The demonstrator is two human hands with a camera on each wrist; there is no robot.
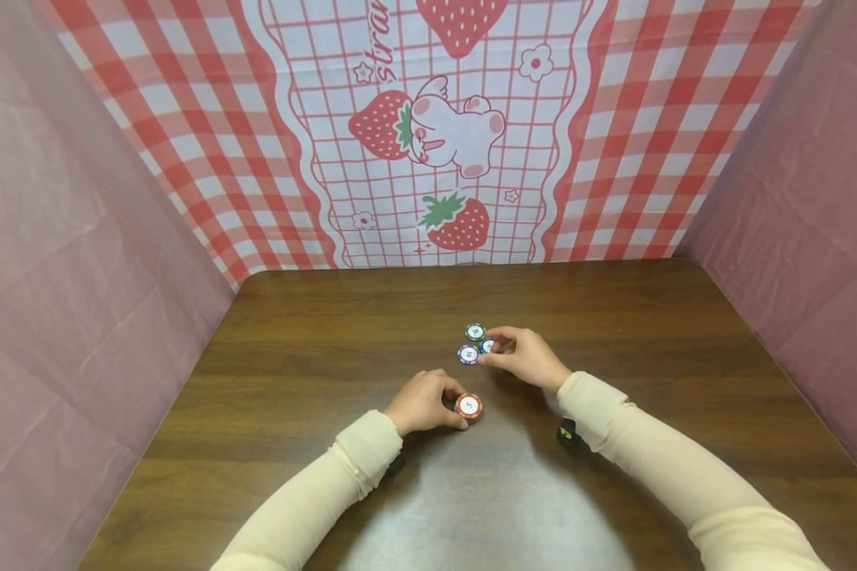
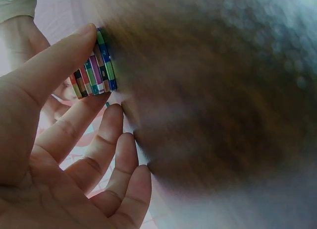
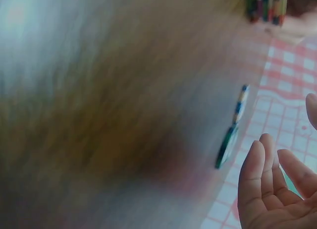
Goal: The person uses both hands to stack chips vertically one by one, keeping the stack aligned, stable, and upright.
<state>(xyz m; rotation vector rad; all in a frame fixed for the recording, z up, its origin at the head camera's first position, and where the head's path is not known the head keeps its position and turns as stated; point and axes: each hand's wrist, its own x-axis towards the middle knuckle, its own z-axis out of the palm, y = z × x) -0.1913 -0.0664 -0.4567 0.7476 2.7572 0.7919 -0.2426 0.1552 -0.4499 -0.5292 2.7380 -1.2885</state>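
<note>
Left hand (image 1: 423,401) pinching chip stack (image 1: 469,406), right hand (image 1: 530,358) fingers apart, half-hiding blue chip (image 1: 487,346), beside green chip (image 1: 474,331) and purple chip (image 1: 467,354), wood-grain table (image 1: 650,341), strawberry backdrop (image 1: 443,127), pink drapes (image 1: 93,238)

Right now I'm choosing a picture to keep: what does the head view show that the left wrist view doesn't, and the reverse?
Only the head view shows printed faces, on the red poker chip, green poker chip, violet poker chip and partly covered blue poker chip. Only the left wrist view shows the palm side of the left hand and the multicoloured layered side of the poker chip stack. Both show the left hand gripping that stack, the right hand, and the wooden table.
</note>
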